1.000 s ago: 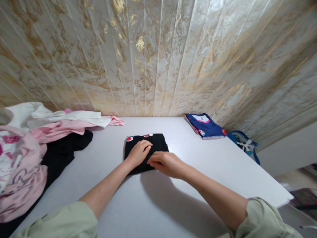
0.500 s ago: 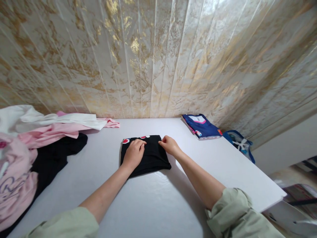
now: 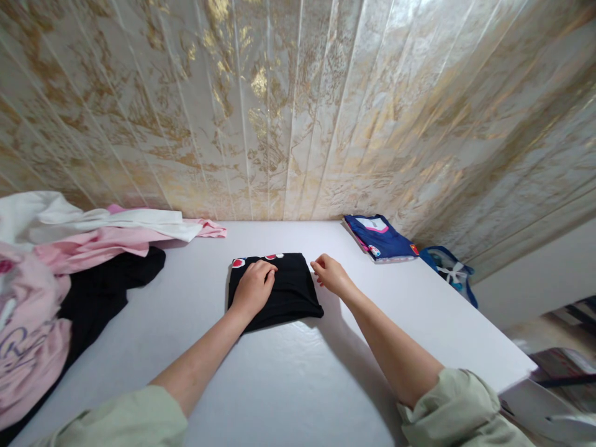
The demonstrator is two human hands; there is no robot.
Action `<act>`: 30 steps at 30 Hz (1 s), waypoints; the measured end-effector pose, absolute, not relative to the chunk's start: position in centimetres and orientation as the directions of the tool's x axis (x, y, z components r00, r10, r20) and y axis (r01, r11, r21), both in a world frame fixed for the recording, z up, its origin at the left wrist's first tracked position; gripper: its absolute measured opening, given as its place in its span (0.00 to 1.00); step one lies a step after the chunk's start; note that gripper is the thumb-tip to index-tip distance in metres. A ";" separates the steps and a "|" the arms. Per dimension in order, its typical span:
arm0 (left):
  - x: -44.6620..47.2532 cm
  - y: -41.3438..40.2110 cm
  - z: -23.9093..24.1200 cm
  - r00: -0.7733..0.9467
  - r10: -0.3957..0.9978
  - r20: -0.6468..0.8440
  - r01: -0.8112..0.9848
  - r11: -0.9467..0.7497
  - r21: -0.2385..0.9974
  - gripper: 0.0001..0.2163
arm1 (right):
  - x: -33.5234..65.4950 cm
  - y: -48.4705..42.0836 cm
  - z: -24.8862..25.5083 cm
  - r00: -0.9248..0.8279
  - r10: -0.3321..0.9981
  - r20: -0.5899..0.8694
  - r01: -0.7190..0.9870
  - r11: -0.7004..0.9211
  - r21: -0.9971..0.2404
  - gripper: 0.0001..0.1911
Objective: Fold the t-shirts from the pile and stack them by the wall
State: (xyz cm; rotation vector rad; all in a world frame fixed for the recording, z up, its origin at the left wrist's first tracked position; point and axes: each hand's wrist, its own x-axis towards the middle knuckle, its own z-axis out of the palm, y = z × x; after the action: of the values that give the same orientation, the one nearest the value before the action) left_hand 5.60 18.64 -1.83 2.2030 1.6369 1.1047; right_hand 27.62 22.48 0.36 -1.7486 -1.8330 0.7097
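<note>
Head view, one entry per item.

1. Backdrop: wall (image 3: 298, 112) w/ cream-and-gold marbled panels, vertical seams. White bench (image 3: 288, 379) butts against it, glossy, lit from above.
2. Folded black garment (image 3: 291, 295): mid-bench, centre of view, just in front of me. Compact rectangle, several layers thick, near edge slightly bulged. Red-and-white printed patches show along the far edge. Matte cloth, looks soft and thin.
3. My left hand (image 3: 252, 287): palm down, flat on the garment's left half, fingers extended, pressing and gripping nothing.
4. My right hand (image 3: 329, 274): just beside the garment's far right corner, fingers loosely curled, empty. Whether the tips touch the cloth, can't tell.
5. Handling note, my judgement: step = flattening the fold. Best done w/ the left palm as anchor, pressure even, strokes from centre outward so layers don't skew; square the right corner before letting go.
6. Loose clothes pile (image 3: 41, 310): left end of bench, pink, white and black pieces, unfolded, well apart from the garment.
7. Folded blue garment (image 3: 379, 236): far right by the wall, pink trim.
8. Blue bag (image 3: 449, 268): off the bench's right edge, partly hidden.
9. My sleeves (image 3: 125, 422): pale green, pushed up.
</note>
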 end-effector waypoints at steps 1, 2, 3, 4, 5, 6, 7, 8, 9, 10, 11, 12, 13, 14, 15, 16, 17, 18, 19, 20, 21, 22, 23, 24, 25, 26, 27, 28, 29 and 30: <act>5.6 18.7 -1.9 0.118 0.884 0.452 0.751 -0.377 0.542 0.11 | 27.7 22.3 0.4 -0.062 0.997 -0.039 0.751 0.021 -0.660 0.09; 5.6 18.7 -1.9 0.120 0.884 0.452 0.752 -0.378 0.540 0.11 | 27.8 22.1 0.3 -0.081 0.994 -0.069 0.760 0.016 -0.649 0.10; 5.5 18.7 -1.9 0.122 0.884 0.452 0.753 -0.379 0.538 0.11 | 27.8 21.9 0.1 -0.097 0.992 -0.082 0.759 0.020 -0.651 0.09; 5.5 18.8 -1.9 0.124 0.883 0.452 0.752 -0.381 0.538 0.11 | 27.8 21.8 -0.2 -0.106 0.991 -0.080 0.745 0.026 -0.667 0.08; 5.5 18.8 -1.9 0.128 0.883 0.452 0.752 -0.384 0.536 0.10 | 27.7 21.7 -0.5 -0.099 0.993 -0.070 0.719 0.023 -0.694 0.07; 5.6 18.7 -1.7 0.135 0.881 0.453 0.752 -0.389 0.532 0.10 | 27.6 21.6 -0.8 -0.080 0.995 -0.062 0.686 0.010 -0.728 0.05; 5.7 18.7 -1.5 0.144 0.879 0.454 0.753 -0.395 0.526 0.10 | 27.5 21.5 -1.0 -0.061 0.996 -0.065 0.648 -0.010 -0.761 0.04; 6.0 18.6 -1.1 0.154 0.876 0.457 0.753 -0.403 0.519 0.10 | 27.5 21.5 -1.2 -0.048 0.996 -0.080 0.613 -0.034 -0.789 0.04; 6.3 18.5 -0.8 0.165 0.873 0.459 0.751 -0.413 0.515 0.09 | 27.4 21.5 -1.4 -0.042 0.994 -0.102 0.585 -0.058 -0.809 0.05; 6.8 18.3 -0.3 0.176 0.871 0.458 0.743 -0.423 0.518 0.09 | 27.3 21.5 -1.5 -0.044 0.991 -0.128 0.568 -0.081 -0.819 0.05; 7.4 18.2 0.1 0.185 0.875 0.447 0.729 -0.427 0.534 0.09 | 27.3 21.5 -1.6 -0.051 0.987 -0.153 0.563 -0.098 -0.821 0.05; 8.1 18.1 0.5 0.189 0.886 0.424 0.709 -0.421 0.565 0.09 | 27.2 21.6 -1.6 -0.058 0.985 -0.165 0.569 -0.103 -0.816 0.05; 8.8 18.0 0.8 0.186 0.906 0.379 0.683 -0.397 0.613 0.09 | 27.2 21.6 -1.7 -0.060 0.986 -0.157 0.582 -0.094 -0.808 0.04; 9.4 18.0 1.0 0.180 0.930 0.319 0.655 -0.356 0.666 0.09 | 27.1 21.6 -1.7 -0.056 0.990 -0.129 0.598 -0.070 -0.799 0.04; 10.0 18.0 1.1 0.174 0.952 0.251 0.629 -0.304 0.715 0.08 | 27.1 21.7 -1.8 -0.051 0.995 -0.083 0.613 -0.034 -0.789 0.04; 10.5 18.1 1.1 0.167 0.968 0.187 0.610 -0.251 0.752 0.08 | 27.1 21.6 -1.8 -0.047 0.999 -0.028 0.625 0.007 -0.781 0.04; 10.9 18.3 1.0 0.159 0.978 0.137 0.598 -0.206 0.775 0.08 | 27.0 21.5 -1.8 -0.047 0.999 0.025 0.629 0.049 -0.776 0.04; 11.1 18.5 0.8 0.149 0.983 0.103 0.595 -0.172 0.785 0.08 | 27.0 21.4 -1.7 -0.055 0.996 0.067 0.625 0.086 -0.776 0.04; 11.2 18.8 0.7 0.140 0.987 0.082 0.597 -0.150 0.788 0.08 | 26.9 21.2 -1.6 -0.071 0.993 0.092 0.612 0.116 -0.782 0.05; 11.3 19.0 0.5 0.130 0.989 0.069 0.603 -0.134 0.787 0.09 | 26.8 21.0 -1.5 -0.094 0.990 0.106 0.590 0.142 -0.795 0.06; 11.2 19.3 0.4 0.118 0.991 0.055 0.608 -0.116 0.785 0.10 | 26.8 20.7 -1.3 -0.127 0.985 0.117 0.563 0.168 -0.809 0.07; 11.2 19.6 0.3 0.106 0.994 0.040 0.616 -0.098 0.782 0.12 | 26.7 20.5 -1.1 -0.163 0.978 0.128 0.535 0.197 -0.822 0.09; 11.1 19.8 0.3 0.095 0.995 0.026 0.626 -0.080 0.776 0.13 | 26.7 20.2 -0.8 -0.197 0.970 0.141 0.509 0.224 -0.831 0.10; 11.1 20.0 0.2 0.083 0.996 0.012 0.638 -0.062 0.767 0.14 | 26.7 20.1 -0.6 -0.224 0.963 0.149 0.489 0.243 -0.838 0.12; 11.1 20.2 0.2 0.069 0.998 -0.001 0.653 -0.045 0.756 0.14 | 26.7 20.0 -0.5 -0.244 0.959 0.146 0.472 0.249 -0.846 0.14; 11.2 20.4 0.1 0.055 0.998 -0.012 0.670 -0.028 0.742 0.14 | 26.7 19.9 -0.4 -0.252 0.959 0.129 0.458 0.236 -0.857 0.16; 11.3 20.6 0.1 0.040 0.999 -0.021 0.687 -0.012 0.726 0.13 | 26.8 20.0 -0.4 -0.252 0.963 0.097 0.445 0.205 -0.872 0.17; 11.5 20.7 0.1 0.024 0.999 -0.028 0.705 0.003 0.709 0.12 | 26.9 20.1 -0.4 -0.248 0.967 0.056 0.438 0.163 -0.884 0.19; 11.6 20.8 0.0 0.008 0.999 -0.031 0.722 0.015 0.692 0.11 | 27.0 20.2 -0.4 -0.242 0.970 0.016 0.441 0.125 -0.889 0.19; 11.8 20.9 0.0 -0.005 0.999 -0.033 0.737 0.026 0.676 0.10 | 27.3 20.3 -0.4 -0.231 0.973 -0.008 0.464 0.102 -0.880 0.20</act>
State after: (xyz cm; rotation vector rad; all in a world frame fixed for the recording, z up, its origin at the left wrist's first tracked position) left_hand 11.77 20.87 -0.02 1.7626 1.7945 0.6653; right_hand 27.27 20.29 -0.45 -1.4081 -1.7716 1.0646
